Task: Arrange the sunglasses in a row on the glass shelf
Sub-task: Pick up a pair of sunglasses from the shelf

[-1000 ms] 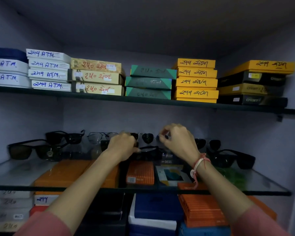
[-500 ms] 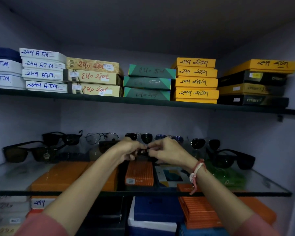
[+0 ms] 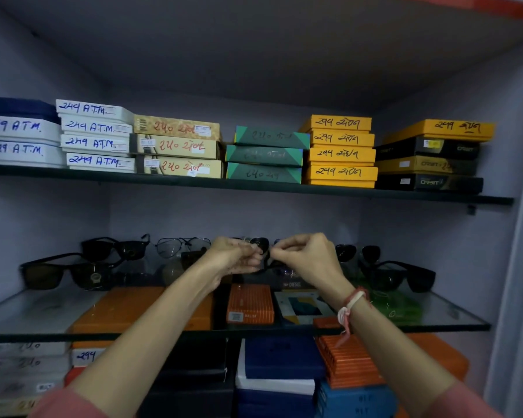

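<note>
So we've got both hands up at the middle of the glass shelf [image 3: 453, 312], pinched onto one dark pair of sunglasses [image 3: 264, 251] between them. Our left hand [image 3: 234, 257] has its fingers curled closed on the left side of that pair, and our right hand [image 3: 302, 254] is closed on the right side, fingertips nearly meeting. The pair sits just above the shelf, in line with the back row, though we can't tell if it's touching the glass since the hands cover most of it. To the left there's a big dark pair [image 3: 64, 274] near the front, another black pair [image 3: 115, 248] behind it, and a clear-lens wire-frame pair [image 3: 181, 245] just beside our left hand. To the right, a round-lens dark pair [image 3: 358, 251] stands at the back and a chunky black pair [image 3: 405, 276] sits in front of it. A red and white thread band [image 3: 349, 306] is tied on our right wrist. Up top, the upper shelf [image 3: 254, 185] carries stacks of white boxes [image 3: 97, 137], beige boxes [image 3: 178, 147], green boxes [image 3: 266, 155], yellow boxes [image 3: 340, 150] and black-and-yellow boxes [image 3: 432, 158]. Orange boxes [image 3: 249, 303] show through the glass from underneath.
</note>
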A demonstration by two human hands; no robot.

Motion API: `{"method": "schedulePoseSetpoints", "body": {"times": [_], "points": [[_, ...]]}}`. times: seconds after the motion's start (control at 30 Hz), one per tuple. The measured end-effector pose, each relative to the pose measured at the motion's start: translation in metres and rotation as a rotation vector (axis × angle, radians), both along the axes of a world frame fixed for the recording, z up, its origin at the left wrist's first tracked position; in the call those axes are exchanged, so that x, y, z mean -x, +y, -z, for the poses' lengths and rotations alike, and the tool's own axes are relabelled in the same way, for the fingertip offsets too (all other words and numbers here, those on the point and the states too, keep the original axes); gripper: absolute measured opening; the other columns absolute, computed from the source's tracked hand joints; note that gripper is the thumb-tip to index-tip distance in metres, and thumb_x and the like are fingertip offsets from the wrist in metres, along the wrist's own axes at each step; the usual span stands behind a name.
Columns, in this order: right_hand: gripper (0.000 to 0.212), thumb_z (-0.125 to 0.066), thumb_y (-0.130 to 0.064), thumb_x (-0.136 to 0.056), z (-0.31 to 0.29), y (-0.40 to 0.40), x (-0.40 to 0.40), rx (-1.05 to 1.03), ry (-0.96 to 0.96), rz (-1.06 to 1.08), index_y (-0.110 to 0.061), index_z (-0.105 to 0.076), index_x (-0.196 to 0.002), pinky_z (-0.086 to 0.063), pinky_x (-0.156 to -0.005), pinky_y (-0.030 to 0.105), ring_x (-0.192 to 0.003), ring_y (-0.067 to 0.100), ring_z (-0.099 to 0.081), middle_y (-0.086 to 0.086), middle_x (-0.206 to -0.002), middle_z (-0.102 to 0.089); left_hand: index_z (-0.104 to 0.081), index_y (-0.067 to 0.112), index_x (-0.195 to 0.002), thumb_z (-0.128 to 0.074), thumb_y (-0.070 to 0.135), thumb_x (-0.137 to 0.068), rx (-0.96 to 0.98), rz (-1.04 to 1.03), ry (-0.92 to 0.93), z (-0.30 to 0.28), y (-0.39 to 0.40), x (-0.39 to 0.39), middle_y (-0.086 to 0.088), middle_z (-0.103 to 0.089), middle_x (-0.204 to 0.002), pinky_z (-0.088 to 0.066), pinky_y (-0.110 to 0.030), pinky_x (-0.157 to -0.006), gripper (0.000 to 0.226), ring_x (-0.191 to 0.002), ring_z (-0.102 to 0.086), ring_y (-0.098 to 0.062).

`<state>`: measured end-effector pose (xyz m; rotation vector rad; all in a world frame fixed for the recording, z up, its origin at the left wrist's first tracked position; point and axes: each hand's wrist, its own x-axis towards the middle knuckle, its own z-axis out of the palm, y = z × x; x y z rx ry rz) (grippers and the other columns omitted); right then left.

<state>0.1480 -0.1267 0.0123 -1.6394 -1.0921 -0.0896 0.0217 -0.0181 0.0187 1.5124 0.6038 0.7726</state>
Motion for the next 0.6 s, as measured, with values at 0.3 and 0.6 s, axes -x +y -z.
{"method": "schedulePoseSetpoints", "body": {"times": [0.3, 0.6], "points": [[0.018, -0.071, -0.019, -0.083, -0.025, -0.025, -0.012, -0.148, 0.467, -0.336, -0.003, -0.078, -0.087, -0.064, -0.070, 0.033, -0.078, 0.020, -0.077, 0.011, -0.083, -0.077, -0.070, 0.009, -0.111, -0.071, 0.025, -0.085, -0.474, -0.100, 0.237, 0.002, 0.008, 0.007, -0.012, -0.069, -0.115, -0.056, -0.031, -0.085, 0.031, -0.101, -0.066, -0.022], [0.010, -0.086, -0.017, -0.070, -0.031, -0.037, -0.048, -0.023, 0.256, -0.021, -0.010, -0.079, -0.074, -0.063, -0.062, 0.028, -0.071, 0.013, -0.073, 0.005, -0.085, -0.077, -0.081, 0.014, -0.092, -0.079, 0.036, -0.074, -0.877, -0.300, 0.435, -0.017, -0.005, -0.007, -0.005, -0.079, -0.097, -0.060, -0.040, -0.080, 0.029, -0.085, -0.070, -0.018]]}}
